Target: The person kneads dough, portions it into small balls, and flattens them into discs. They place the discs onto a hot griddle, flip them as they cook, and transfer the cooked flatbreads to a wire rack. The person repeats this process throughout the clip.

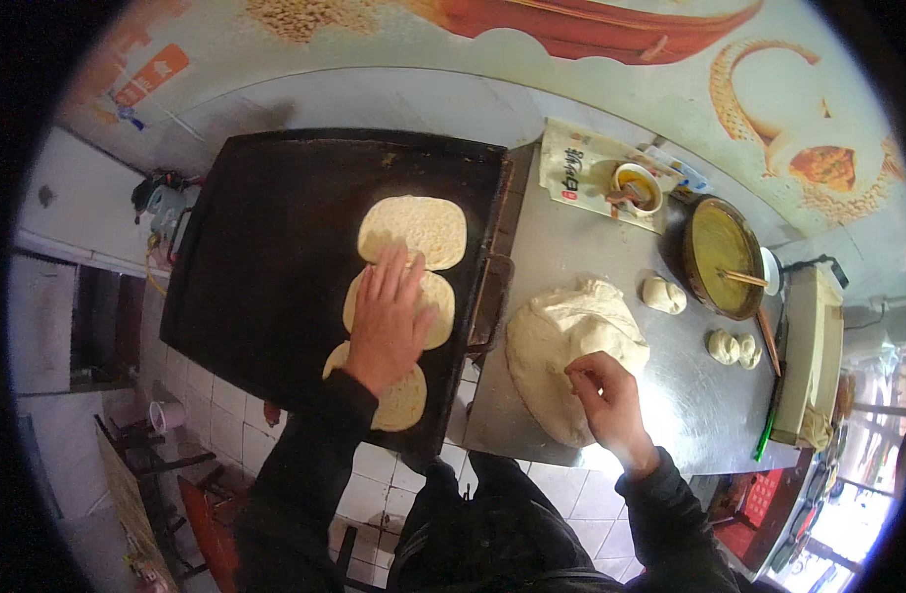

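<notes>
Three flat pieces of dough lie in a row on a black griddle [275, 222]. My left hand [390, 319] is spread over the middle flatbread [442, 311], its fingertips at the near edge of the far flatbread [416, 226]. My wrist and sleeve cover part of the near flatbread [402, 400]. To the right, a large mound of soft dough [542, 363] rests on a steel worktop [490, 415]. Above the mound's near right side is my right hand [608, 400], fingers curled in towards the thumb. Nothing shows in its grip.
Small dough balls [664, 295] [723, 347] sit right of the mound. Behind them stands a round pan of yellow liquid [720, 256] with a wooden handle [745, 278] across its rim. A cup [653, 185] stands on a printed bag [571, 163]. The griddle's side handle [501, 296] juts towards the worktop.
</notes>
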Demonstrator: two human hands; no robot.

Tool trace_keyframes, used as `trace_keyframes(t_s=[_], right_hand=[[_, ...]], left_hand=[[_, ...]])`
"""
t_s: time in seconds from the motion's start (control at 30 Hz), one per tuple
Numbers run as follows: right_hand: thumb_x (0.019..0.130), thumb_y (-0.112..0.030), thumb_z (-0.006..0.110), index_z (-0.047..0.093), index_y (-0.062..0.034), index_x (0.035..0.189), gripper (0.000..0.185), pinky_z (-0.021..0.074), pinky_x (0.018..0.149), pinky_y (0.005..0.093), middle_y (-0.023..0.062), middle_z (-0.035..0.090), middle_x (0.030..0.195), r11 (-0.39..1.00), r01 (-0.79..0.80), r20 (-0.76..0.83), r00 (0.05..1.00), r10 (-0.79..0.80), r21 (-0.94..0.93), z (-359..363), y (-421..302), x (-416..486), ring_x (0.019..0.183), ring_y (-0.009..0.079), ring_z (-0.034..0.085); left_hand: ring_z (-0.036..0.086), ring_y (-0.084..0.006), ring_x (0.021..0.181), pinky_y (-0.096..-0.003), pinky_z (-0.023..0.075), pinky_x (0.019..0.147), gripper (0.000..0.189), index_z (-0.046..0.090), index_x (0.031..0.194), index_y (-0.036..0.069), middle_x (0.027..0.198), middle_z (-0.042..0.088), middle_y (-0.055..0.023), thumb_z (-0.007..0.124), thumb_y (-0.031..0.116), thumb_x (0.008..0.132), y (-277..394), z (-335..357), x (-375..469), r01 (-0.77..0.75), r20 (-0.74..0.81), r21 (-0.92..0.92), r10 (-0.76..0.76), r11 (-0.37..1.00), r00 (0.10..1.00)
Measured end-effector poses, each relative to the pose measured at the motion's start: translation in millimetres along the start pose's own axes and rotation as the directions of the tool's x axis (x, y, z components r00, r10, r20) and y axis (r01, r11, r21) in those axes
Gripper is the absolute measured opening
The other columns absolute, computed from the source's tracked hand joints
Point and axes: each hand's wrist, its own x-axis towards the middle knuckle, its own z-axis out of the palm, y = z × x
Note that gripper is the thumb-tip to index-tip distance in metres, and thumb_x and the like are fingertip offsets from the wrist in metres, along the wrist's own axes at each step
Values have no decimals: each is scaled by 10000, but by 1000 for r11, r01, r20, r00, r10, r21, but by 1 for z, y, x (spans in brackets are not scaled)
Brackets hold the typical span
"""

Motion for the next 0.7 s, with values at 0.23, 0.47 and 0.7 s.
trace_keyframes(t_s=[0.23, 0.47, 0.7], right_hand=[[912, -7, 686, 684, 6, 1062, 150, 558, 771, 343, 158, 681, 1076, 958, 267, 112, 960, -255, -107, 23, -54, 40, 895, 293, 692], [861, -256, 807, 564, -82, 1440, 651, 412, 1153, 483, 207, 499, 1526, 567, 622, 348, 779, -522, -540, 110, -94, 125, 1446, 370, 451], [874, -555, 729, 386, -148, 1607, 906, 242, 1252, 507, 206, 303, 1673, 439, 561, 456, 828, -327, -702, 168, -76, 176, 1556, 375, 259]], left_hand=[[280, -474, 1513, -573, 286, 1211, 683, 438, 1543, 36, 1630, 308, -261, 682, 321, 972, 34, -49, -96, 58, 340, -70, -31, 996, 940], [273, -481, 1515, -587, 274, 1215, 705, 419, 1548, 41, 1635, 293, -264, 677, 363, 977, 13, -40, -111, 34, 248, 11, -35, 999, 968], [276, -472, 1520, -583, 251, 1229, 730, 397, 1563, 46, 1638, 302, -260, 665, 398, 983, 18, -32, -117, 181, 208, -23, -172, 983, 963]])
